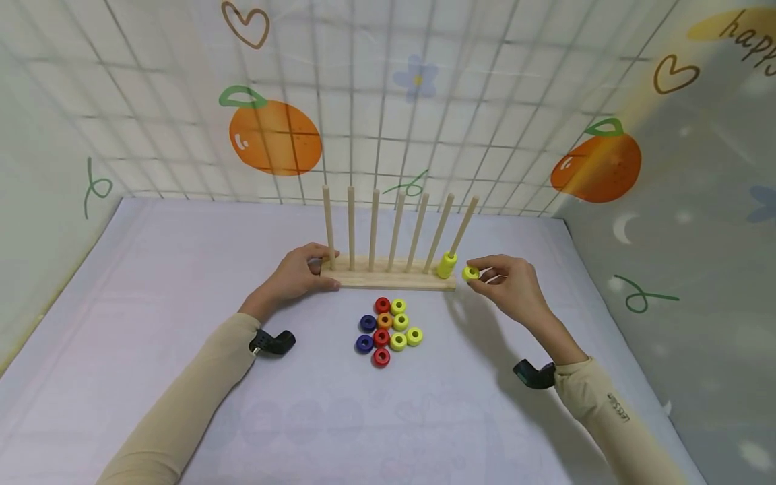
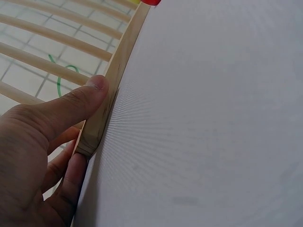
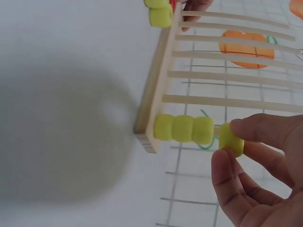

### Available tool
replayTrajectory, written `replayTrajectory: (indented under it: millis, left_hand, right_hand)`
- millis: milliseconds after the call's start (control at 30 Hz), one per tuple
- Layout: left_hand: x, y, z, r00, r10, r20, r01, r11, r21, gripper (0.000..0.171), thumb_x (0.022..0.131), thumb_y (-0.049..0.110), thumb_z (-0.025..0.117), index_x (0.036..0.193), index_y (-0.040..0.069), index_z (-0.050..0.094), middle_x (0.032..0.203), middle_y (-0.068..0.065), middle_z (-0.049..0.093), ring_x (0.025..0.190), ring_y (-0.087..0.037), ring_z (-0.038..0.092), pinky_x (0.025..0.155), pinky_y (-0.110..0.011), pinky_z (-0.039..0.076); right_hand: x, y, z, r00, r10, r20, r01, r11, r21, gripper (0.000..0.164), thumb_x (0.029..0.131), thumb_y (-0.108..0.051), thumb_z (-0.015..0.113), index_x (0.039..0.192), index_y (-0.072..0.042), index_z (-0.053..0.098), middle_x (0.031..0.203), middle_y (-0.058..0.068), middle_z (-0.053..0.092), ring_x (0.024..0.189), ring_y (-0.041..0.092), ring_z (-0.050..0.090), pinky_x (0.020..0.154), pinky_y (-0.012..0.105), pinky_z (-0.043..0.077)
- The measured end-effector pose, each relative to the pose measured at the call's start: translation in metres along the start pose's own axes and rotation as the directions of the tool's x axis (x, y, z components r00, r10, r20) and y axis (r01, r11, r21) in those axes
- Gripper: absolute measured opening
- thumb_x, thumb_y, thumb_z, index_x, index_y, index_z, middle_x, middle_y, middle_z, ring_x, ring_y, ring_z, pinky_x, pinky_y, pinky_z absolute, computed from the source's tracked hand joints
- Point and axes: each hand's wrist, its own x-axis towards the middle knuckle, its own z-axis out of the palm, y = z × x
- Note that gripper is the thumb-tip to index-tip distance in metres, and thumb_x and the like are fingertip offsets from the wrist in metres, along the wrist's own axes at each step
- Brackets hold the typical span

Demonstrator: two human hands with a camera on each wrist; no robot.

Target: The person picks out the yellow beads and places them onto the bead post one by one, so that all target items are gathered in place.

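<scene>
At the centre of the head view we see a wooden rack [image 1: 388,281] with seven upright pegs, standing on a pale tabletop [image 1: 315,411]. Left of centre, the left hand [image 1: 292,275] grips the rack's end, its thumb along the front edge and its fingers behind. Right of centre, the right hand [image 1: 509,286] pinches a yellow bead [image 3: 231,140] between thumb and forefinger, its other fingers loosely bent; we find that bead just beside the rightmost peg [image 1: 465,225], apart from it. Three stacked yellow beads [image 3: 183,128] sit at the foot of that peg. Below the rack, near the middle of the frame, we count a close cluster: four loose yellow beads [image 1: 398,346], three red beads [image 1: 381,342], two dark blue beads [image 1: 364,349] and one orange bead [image 1: 384,325].
</scene>
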Motion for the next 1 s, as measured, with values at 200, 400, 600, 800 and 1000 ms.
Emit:
replayTrajectory:
  millis: [200,400,600,800,1000]
  left_hand:
    - [0.000,-0.001,0.000,1.000,0.000,0.003,0.000,1.000,-0.010,0.068,0.074,0.024,0.091,0.134,0.009,0.063,0.135,-0.005,0.055,0.127,-0.026,0.054,0.102,-0.037,0.048]
    - [0.001,-0.002,0.001,1.000,0.002,0.004,-0.002,1.000,-0.010,0.068,0.073,0.025,0.092,0.134,0.009,0.063,0.136,-0.004,0.055,0.125,-0.025,0.055,0.100,-0.035,0.050]
    - [0.001,-0.001,0.000,1.000,0.005,0.002,-0.005,1.000,-0.001,0.068,0.073,0.024,0.091,0.133,0.009,0.064,0.136,-0.004,0.055,0.124,-0.025,0.056,0.098,-0.034,0.051]
    - [0.001,-0.003,0.000,1.000,0.005,0.003,-0.005,1.000,-0.021,0.067,0.073,0.023,0.092,0.132,0.008,0.064,0.136,-0.004,0.055,0.124,-0.025,0.056,0.095,-0.032,0.052]
    - [0.002,-0.004,0.001,1.000,0.019,0.001,-0.019,1.000,-0.013,0.067,0.073,0.026,0.092,0.131,0.009,0.065,0.135,-0.003,0.056,0.126,-0.024,0.054,0.099,-0.034,0.050]
  right_hand:
    - [0.004,-0.006,-0.008,0.999,-0.021,-0.035,0.020,1.000,-0.009,0.029,0.083,-0.006,0.081,0.111,-0.005,0.076,0.104,0.011,0.072,0.081,0.023,0.069,0.066,0.016,0.055]
    - [0.007,-0.012,-0.015,0.997,-0.037,-0.069,0.036,0.999,-0.024,0.030,0.083,-0.005,0.081,0.112,-0.004,0.076,0.103,0.011,0.072,0.080,0.024,0.069,0.065,0.012,0.053]
    - [0.012,-0.022,-0.024,0.993,-0.062,-0.105,0.059,0.998,-0.033,0.031,0.082,-0.003,0.081,0.113,-0.004,0.076,0.104,0.011,0.072,0.079,0.023,0.068,0.066,0.011,0.053]
    - [0.017,-0.034,-0.033,0.986,-0.092,-0.138,0.085,0.995,-0.054,0.031,0.083,-0.004,0.081,0.113,-0.005,0.076,0.105,0.010,0.072,0.079,0.020,0.066,0.067,0.010,0.051]
    - [0.022,-0.045,-0.040,0.977,-0.139,-0.162,0.133,0.990,-0.049,0.030,0.083,-0.001,0.080,0.113,-0.003,0.076,0.105,0.012,0.073,0.079,0.018,0.064,0.068,0.010,0.051]
